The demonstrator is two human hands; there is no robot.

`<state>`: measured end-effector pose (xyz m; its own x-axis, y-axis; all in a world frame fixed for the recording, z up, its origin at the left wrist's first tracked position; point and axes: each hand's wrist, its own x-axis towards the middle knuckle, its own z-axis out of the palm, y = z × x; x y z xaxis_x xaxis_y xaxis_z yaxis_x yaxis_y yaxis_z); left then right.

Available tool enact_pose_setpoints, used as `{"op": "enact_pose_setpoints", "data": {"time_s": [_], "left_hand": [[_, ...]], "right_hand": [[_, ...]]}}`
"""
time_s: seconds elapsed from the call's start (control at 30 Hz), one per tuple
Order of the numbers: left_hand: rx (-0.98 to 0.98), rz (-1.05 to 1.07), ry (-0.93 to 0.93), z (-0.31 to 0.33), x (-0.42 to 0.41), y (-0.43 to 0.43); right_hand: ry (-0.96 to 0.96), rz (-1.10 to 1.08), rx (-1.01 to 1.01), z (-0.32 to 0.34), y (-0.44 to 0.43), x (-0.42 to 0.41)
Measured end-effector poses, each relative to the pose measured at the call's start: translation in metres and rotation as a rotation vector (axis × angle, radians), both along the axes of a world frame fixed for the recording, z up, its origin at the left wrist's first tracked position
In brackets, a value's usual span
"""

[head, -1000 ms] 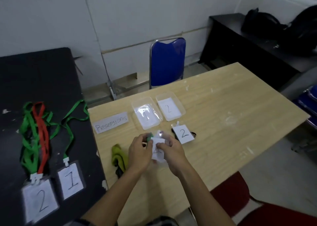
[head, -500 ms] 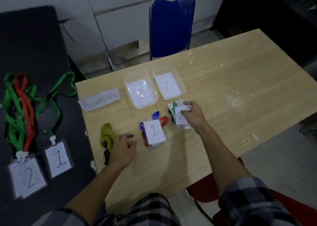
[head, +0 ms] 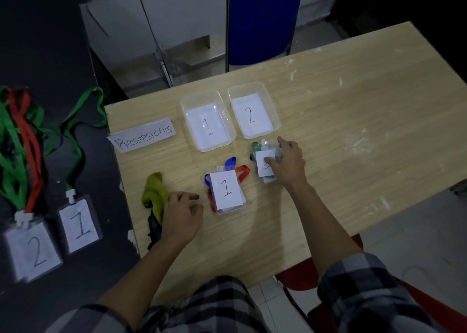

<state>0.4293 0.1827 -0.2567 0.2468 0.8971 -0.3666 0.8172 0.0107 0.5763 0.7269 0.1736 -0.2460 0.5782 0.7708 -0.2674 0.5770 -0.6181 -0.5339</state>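
- Resting against the olive cloth (head: 154,196), the left hand (head: 180,216) lies loosely curled, holding nothing.
- The "1" badge stack (head: 227,190) sits below tray 1 (head: 185,116), apparently sorted by number.
- The right hand (head: 288,166) grips the "2" badge stack (head: 265,166) just below tray 2 (head: 272,106).
- Pale wooden table (head: 353,130); blue chair (head: 262,22) behind.

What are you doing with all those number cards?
A person seems to be sorting numbered badges on a wooden table. The right hand grips the pile marked 2, just in front of the clear tray marked 2. The pile marked 1 lies beside it, untouched. The left hand rests by a green cloth.
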Motion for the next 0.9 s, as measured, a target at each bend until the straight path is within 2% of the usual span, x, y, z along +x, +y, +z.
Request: {"op": "enact_pose_setpoints", "data": {"time_s": [0.13, 0.43, 0.57, 0.77, 0.9], "left_hand": [[-0.003, 0.010, -0.007, 0.000, 0.001, 0.001], [-0.036, 0.029, -0.040, 0.003, 0.001, 0.001], [-0.056, 0.037, -0.082, 0.005, -0.001, 0.002], [-0.040, 0.102, -0.270, 0.015, -0.004, 0.003], [-0.078, 0.101, -0.388, 0.026, -0.024, 0.002]], "right_hand": [[0.084, -0.030, 0.012, -0.006, -0.006, 0.001], [0.123, -0.075, 0.139, -0.008, -0.016, -0.004], [0.074, -0.069, 0.159, -0.007, -0.014, -0.003], [-0.076, -0.099, 0.276, 0.017, -0.019, -0.041], [-0.001, -0.006, 0.368, 0.026, -0.028, -0.102]]}}
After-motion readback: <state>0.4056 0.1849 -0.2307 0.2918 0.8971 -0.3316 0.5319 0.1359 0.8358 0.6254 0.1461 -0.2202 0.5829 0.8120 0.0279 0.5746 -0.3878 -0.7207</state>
